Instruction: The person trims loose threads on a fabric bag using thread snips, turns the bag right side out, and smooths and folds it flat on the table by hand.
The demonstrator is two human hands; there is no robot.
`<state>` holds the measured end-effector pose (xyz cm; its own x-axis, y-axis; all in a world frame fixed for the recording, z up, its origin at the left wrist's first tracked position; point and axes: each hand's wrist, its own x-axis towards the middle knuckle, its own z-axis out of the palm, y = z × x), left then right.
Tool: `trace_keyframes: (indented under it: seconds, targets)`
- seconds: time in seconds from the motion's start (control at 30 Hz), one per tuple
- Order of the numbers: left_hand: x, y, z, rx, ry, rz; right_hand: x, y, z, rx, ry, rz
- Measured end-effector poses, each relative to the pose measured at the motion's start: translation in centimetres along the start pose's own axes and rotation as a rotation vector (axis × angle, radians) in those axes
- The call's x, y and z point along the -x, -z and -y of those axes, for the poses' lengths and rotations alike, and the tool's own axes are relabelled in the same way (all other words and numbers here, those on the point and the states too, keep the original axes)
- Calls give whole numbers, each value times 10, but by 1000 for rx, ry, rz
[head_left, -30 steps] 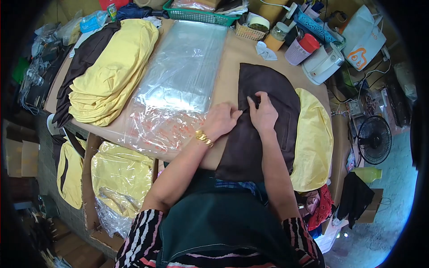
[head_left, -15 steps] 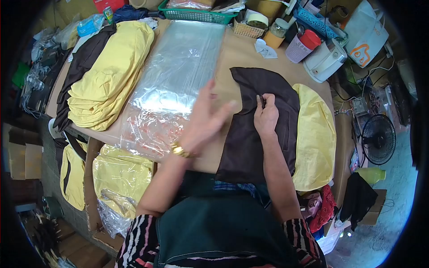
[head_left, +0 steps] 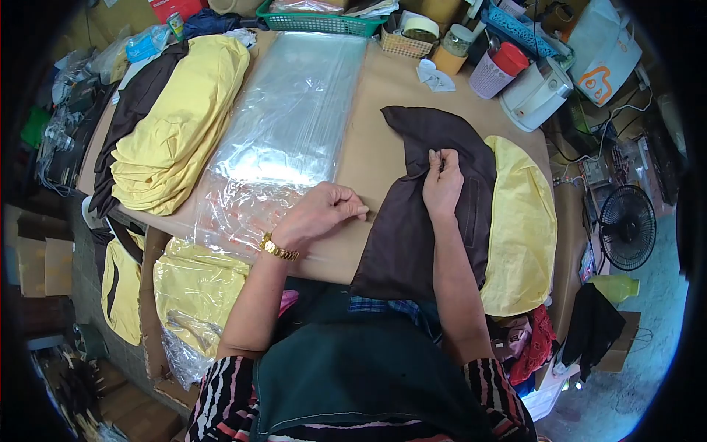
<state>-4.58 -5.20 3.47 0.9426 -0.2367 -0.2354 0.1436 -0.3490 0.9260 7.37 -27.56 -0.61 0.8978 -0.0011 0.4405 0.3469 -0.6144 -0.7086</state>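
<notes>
Green plastic basket [head_left: 324, 24] at 12 o'clock in the head view carries papers [head_left: 373, 8]; toward 1 o'clock, a woven basket [head_left: 406, 46] holds a tape roll [head_left: 421, 28]. Between 1 and 2 o'clock, a red cup [head_left: 509, 57] sits in a pink perforated cup [head_left: 487, 78]. At 8 o'clock, a cardboard box [head_left: 150, 269] holds plastic-wrapped yellow fabric [head_left: 200, 276].

Dark brown cloth [head_left: 401, 236] lies on the tabletop [head_left: 368, 166] beneath the person's right hand [head_left: 444, 184], which grips a gathered fold. From the left hand [head_left: 322, 210] the cloth lies at 3 o'clock, near but apart; that hand's fingertips are pinched together, and whether anything thin is between them cannot be told.
</notes>
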Motion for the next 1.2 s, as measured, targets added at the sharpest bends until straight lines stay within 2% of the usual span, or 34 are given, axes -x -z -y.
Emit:
trace_keyframes:
  seconds: [0.03,0.1,0.13,0.2,0.23,0.3,0.37,0.4,0.47,0.5,0.53,0.6,0.7,0.73,0.77,0.83,0.93,1.03,1.2]
  targets:
    - [1,-2,5,2,-2,-1,-1,1,0,2,2,1]
    - [7,-7,15,225,-83,-180,-2,3,-1,5,-55,23]
    - [13,-6,16,227,-85,-181,-2,3,-2,7,-53,23]
    - [29,1,13,749,-3,-74,-2,1,-5,-8,-50,4]
    - [40,6,13,750,-5,-75,-2,0,-6,-9,-48,4]
    - [67,22,21,849,-258,-56,-3,0,-7,-17,-67,-23]
    - [98,33,52,1300,-575,-185,-3,0,-7,-20,-70,-27]
    - [100,56,35,1389,-910,250,-3,0,-6,-22,-74,-30]
    - [122,85,42,1394,-1157,185,-3,2,-5,-29,-76,-23]
    - [128,95,36,1365,-1177,78,-3,2,-4,-39,-76,-13]
    - [128,95,32,1361,-1178,79,-3,1,-4,-42,-76,-15]
    - [118,86,15,1370,-672,-409,-3,-1,-5,-29,-58,-12]
    - [53,33,-5,898,-291,-210,-3,-2,-8,-18,-53,-18]
    - [32,9,-14,663,-69,-196,-3,0,-7,-16,-53,-17]
    - [6,-28,-4,717,-77,-242,-3,1,-5,-23,-57,-4]
    - [-26,-51,-8,-96,-170,-260,-1,2,-7,-28,-63,5]
    - [-33,-51,1,-259,-126,-304,-5,-1,-9,-30,-62,-36]
    - [-26,-44,7,-124,-92,-304,-3,3,0,-25,-100,58]
    - [-13,-42,-8,9,10,-301,-5,0,-5,-3,-75,57]
